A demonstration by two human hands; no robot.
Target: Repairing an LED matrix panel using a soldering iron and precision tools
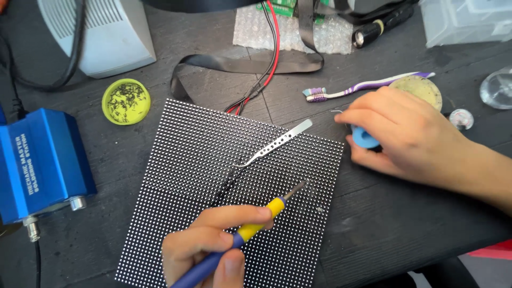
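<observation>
Head view, left to right: the blue soldering station (40, 162) sits at the left tabletop (405, 213) edge, its cable slack. Your left hand (213, 242), at the near edge, holds the soldering iron (250, 229) pen-style, fingers pressed around the yellow collar so the tip hovers low over the black LED panel (213, 176) lying flat in the middle. Bent tweezers (274, 144) rest on that panel, within reach. Your right hand (410, 136) curls over a blue solder spool (364, 137) just beside the panel's right edge, pinching it closed.
</observation>
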